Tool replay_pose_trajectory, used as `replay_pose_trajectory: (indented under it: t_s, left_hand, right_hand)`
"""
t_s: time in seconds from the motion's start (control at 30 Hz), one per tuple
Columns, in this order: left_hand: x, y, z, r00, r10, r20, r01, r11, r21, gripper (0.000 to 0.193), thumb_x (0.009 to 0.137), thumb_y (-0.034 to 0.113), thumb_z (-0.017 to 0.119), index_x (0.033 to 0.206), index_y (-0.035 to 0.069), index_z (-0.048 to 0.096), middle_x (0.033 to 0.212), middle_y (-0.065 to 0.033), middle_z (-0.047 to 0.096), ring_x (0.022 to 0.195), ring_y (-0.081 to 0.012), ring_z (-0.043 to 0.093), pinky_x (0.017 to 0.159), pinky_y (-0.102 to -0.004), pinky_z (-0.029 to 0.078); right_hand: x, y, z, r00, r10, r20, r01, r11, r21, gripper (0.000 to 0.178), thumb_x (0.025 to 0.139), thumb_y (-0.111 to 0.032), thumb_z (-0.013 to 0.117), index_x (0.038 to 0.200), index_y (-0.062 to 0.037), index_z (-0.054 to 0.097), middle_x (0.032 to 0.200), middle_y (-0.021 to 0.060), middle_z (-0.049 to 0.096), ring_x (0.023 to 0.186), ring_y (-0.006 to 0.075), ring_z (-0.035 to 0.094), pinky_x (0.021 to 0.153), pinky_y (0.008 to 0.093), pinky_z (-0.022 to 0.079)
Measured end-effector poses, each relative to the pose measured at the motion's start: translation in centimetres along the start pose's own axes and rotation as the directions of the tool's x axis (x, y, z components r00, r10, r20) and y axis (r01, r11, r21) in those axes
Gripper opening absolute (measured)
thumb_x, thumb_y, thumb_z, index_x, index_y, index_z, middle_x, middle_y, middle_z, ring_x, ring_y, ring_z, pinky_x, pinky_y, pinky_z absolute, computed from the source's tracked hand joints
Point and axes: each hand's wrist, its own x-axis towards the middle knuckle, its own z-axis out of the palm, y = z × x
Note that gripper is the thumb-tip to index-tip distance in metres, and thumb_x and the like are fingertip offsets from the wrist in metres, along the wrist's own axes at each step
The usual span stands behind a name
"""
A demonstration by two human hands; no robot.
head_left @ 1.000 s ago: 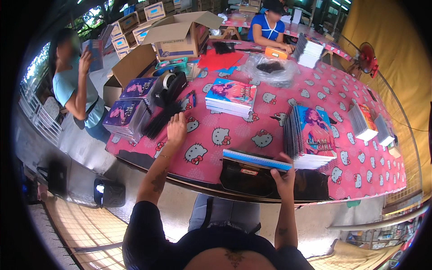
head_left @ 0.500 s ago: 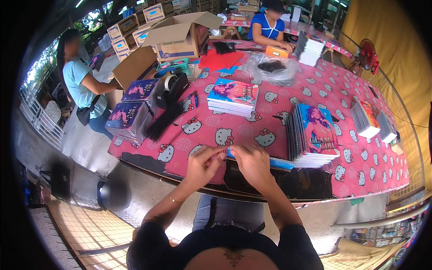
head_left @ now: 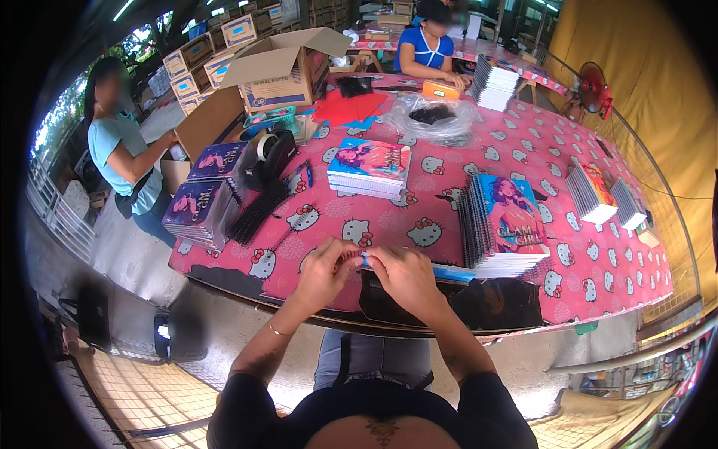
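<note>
Dk, nearly blk top (head_left: 321, 404): wide scooped neck, short sleeves (head_left: 247, 404) ending approx. at elbow. Symm. dk chest tattoo (head_left: 381, 429), centred; blurry dk forearm tattoos (head_left: 262, 364), L & R. Thin gold-tone bracelet (head_left: 280, 330), L wrist. Hands (head_left: 325, 275) bare. Grey trousers (head_left: 385, 352) w/ dk vert. strip (head_left: 345, 355), L side.

I make out a line of dark capitals on the side of the open carton (head_left: 273, 88), above a dark stripe. On its near side, to the left, I see pale titles on the purple notebooks (head_left: 196, 200). Nearer and right of it, the short notebook stack (head_left: 370, 159) is titled; farther right, the tall notebook stack (head_left: 512, 209) bears large lettering. Left of it, blue labels (head_left: 238, 31) are too small to read.
</note>
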Motion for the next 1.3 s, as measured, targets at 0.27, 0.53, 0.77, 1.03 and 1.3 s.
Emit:
replay_pose_trajectory:
  t_s: [0.27, 0.53, 0.77, 1.03, 1.3]
  left_hand:
    - [2.5, -0.9, -1.3, 0.916, 0.228, 0.329, -0.291, 0.944, 0.155, 0.041, 0.091, 0.031, 0.071, 0.12, 0.004, 0.064, 0.11, -0.0151, 0.065, 0.086, -0.0337, 0.063, 0.078, -0.0443, 0.05]
    - [-2.6, -0.5, 4.6, 0.953, 0.204, 0.222, -0.3, 0.712, 0.635, 0.087, 0.095, 0.06, 0.051, 0.149, -0.007, 0.038, 0.154, -0.0257, 0.04, 0.144, -0.042, 0.036, 0.114, -0.0697, 0.015]
    - [-3.5, -1.0, 4.7, 0.95, 0.191, 0.247, -0.311, 0.649, 0.694, 0.087, 0.094, 0.066, 0.048, 0.151, 0.0, 0.041, 0.156, -0.0252, 0.039, 0.149, -0.0404, 0.032, 0.115, -0.0717, 0.011]
    - [-0.8, 0.3, 3.6, 0.905, 0.242, 0.349, -0.419, 0.643, 0.641, 0.08, 0.095, 0.06, 0.052, 0.15, 0.002, 0.043, 0.156, -0.0209, 0.041, 0.148, -0.0367, 0.034, 0.115, -0.0654, 0.021]
    - [0.5, 2.5, 3.7, 0.863, 0.173, 0.475, -0.476, 0.597, 0.646, 0.088, 0.092, 0.059, 0.058, 0.146, -0.008, 0.041, 0.151, -0.0292, 0.043, 0.146, -0.0432, 0.035, 0.117, -0.0638, 0.02]
  right_hand:
    - [-0.1, 0.5, -1.9, 0.998, -0.062, -0.007, 0.062, 0.997, 0.048, 0.012, 0.09, -0.014, 0.068, 0.099, -0.0069, 0.065, 0.09, 0.0121, 0.064, 0.072, 0.0331, 0.068, 0.063, 0.0435, 0.053]
    - [-0.8, 1.6, -2.1, 0.987, 0.129, 0.101, -0.121, 0.989, -0.083, 0.015, 0.093, -0.018, 0.065, 0.106, -0.0124, 0.07, 0.086, 0.0064, 0.071, 0.071, 0.0343, 0.068, 0.062, 0.0449, 0.053]
    - [-1.5, 1.2, -4.3, 0.99, 0.045, 0.13, -0.031, 0.994, -0.107, 0.023, 0.092, -0.017, 0.065, 0.115, -0.0165, 0.069, 0.091, 0.0086, 0.072, 0.077, 0.0334, 0.069, 0.066, 0.0458, 0.053]
    - [-3.1, 1.7, -6.3, 0.97, 0.129, 0.208, -0.095, 0.982, -0.165, 0.031, 0.09, -0.016, 0.067, 0.121, -0.0184, 0.068, 0.095, 0.0094, 0.073, 0.081, 0.033, 0.07, 0.069, 0.0452, 0.054]
    - [-2.7, 2.3, -5.6, 0.977, 0.097, 0.192, -0.085, 0.994, -0.068, 0.025, 0.092, -0.019, 0.066, 0.118, -0.0172, 0.068, 0.091, 0.0105, 0.074, 0.077, 0.0329, 0.07, 0.064, 0.0458, 0.054]
